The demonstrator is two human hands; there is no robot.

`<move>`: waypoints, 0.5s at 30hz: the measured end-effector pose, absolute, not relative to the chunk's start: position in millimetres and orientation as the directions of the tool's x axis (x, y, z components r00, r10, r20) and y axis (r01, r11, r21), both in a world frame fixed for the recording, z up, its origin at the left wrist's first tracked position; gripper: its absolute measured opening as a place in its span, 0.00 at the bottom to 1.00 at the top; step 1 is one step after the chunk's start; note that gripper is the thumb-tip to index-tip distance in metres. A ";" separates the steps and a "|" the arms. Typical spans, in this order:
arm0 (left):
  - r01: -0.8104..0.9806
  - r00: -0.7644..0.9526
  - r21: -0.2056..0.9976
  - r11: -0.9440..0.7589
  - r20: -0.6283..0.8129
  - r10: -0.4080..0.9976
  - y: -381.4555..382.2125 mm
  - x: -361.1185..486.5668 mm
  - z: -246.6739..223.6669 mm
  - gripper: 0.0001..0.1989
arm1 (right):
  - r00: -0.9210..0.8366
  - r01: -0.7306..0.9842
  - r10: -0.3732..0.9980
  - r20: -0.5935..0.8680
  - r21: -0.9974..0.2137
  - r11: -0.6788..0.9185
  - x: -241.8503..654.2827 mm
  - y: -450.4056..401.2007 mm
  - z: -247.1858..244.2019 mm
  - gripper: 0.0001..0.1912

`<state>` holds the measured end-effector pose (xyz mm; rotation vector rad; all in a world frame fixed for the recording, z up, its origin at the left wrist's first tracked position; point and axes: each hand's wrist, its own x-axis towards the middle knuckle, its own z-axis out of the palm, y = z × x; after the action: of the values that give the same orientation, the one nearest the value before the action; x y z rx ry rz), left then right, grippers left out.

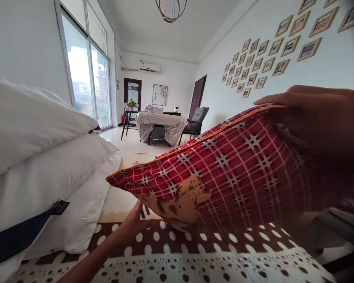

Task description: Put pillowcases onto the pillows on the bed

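Right grip [318, 118]: clamped over the upper right of the red plaid cushion [233, 161], fingers across the orange-piped edge. Underside is dark and blurred, can't call the thumb.
Left grip [132, 220]: at the cushion's lower left, fingertips partly lost behind fabric. Can't tell if pinching or just touching.
Cushion position: tilted above the spotted blanket [177, 249], pointed corner to the left. Can't tell if the lower edge rests on anything.
Corner risk: tip sits near the white pillows [44, 173]; a swing left could shove the stack. Likely cause is steering from the far right end.
Sag risk: if the left side isn't really supported, the low edge could droop and twist out of the right side's hold.
Blanket risk: dragging that edge instead of lifting it could ruck the blanket.
Stack risk: soft pillows piled loosely, probably slide if bumped. A dark band [20, 236] with a small tag [61, 207] might snag.
Cushion contents: looks padded; no opening visible, filling unknown.
Plant pot [131, 107]: on a tall black bench [131, 111] across the room, holding a leafy plant [131, 102]; well apart from both hands.
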<state>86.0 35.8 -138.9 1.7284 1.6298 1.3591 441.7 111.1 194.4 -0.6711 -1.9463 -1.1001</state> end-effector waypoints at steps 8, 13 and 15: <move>0.194 -0.473 0.917 -0.349 0.399 0.785 59.3 86.2 -51.3 0.19 | -0.355 0.849 0.133 0.925 0.260 0.460 471.5 119.9 195.2 0.12; 0.572 -0.706 0.759 -0.311 0.649 0.284 42.4 65.0 114.0 0.19 | -0.074 0.862 0.373 0.925 -0.129 0.490 491.8 155.8 189.0 0.16; 0.816 -0.534 0.552 -0.171 0.833 0.142 26.4 62.0 188.2 0.27 | -0.075 0.828 0.540 0.838 -0.250 0.503 492.3 172.4 175.0 0.23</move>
<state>62.0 26.4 188.2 1.5448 2.2376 2.4613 492.3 172.4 175.0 -1.1586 -1.7477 -0.3606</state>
